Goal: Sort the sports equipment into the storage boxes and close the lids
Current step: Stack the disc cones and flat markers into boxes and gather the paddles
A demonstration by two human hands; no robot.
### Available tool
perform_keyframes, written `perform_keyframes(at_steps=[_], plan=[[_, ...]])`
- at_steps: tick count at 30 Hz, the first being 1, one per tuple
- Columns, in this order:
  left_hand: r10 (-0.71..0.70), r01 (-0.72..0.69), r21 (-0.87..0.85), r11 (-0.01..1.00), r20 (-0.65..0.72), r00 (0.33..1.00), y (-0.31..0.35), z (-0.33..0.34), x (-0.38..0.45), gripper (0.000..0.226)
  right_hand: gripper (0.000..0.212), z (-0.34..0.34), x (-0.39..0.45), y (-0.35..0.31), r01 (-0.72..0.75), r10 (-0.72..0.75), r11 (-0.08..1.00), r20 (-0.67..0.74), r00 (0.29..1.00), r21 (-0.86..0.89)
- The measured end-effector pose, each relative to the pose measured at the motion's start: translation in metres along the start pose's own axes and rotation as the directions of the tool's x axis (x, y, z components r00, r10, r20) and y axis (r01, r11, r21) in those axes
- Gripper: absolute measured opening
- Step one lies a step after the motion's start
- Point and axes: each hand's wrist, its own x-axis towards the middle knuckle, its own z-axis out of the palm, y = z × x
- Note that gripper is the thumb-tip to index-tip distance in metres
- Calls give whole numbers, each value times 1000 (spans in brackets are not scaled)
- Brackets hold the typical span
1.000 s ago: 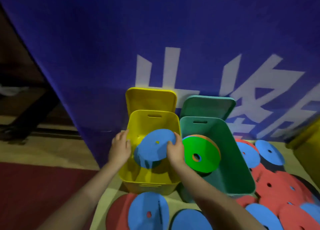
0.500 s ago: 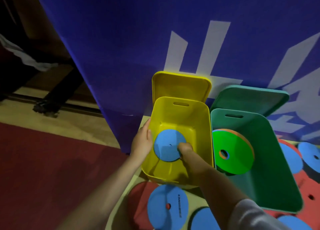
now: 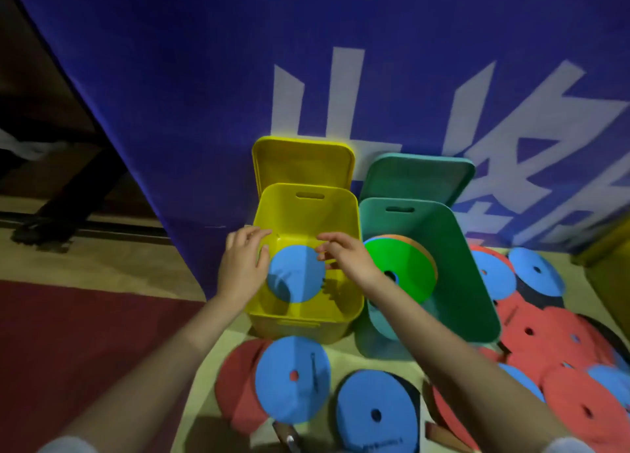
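Note:
A blue foam disc lies flat inside the open yellow box. My left hand rests on the box's left rim, fingers relaxed, thumb near the disc's edge. Over the box's right side my right hand hovers with loose fingers and holds nothing. The yellow lid leans upright behind the box. To the right, the open green box holds a green disc stacked on orange ones, and its green lid leans behind it.
Several blue and red discs lie on the mat in front, among them a blue disc and another, with a red and blue pile at the right. A blue banner stands right behind the boxes. Dark red floor lies at the left.
The blue disc has gone from my right hand's grip to lying flat on the yellow box's bottom. My right hand has let go and lifted up out of the box.

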Motion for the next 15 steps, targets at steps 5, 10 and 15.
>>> perform_keyframes(at_steps=[5, 10, 15], plan=[[54, 0, -316, 949, 163, 985, 51, -8, -45, 40, 24, -42, -66, -6, 62, -57, 997, -127, 990, 36], [165, 15, -471, 882, 338, 927, 81, -23, -91, 34, 23, -51, -140, 26, 21, 7, 979, -134, 991, 202], [44, 186, -363, 913, 541, 840, 65, -5, -159, 25, 24, -58, -199, 108, -27, 32, 999, -143, 989, 35]])
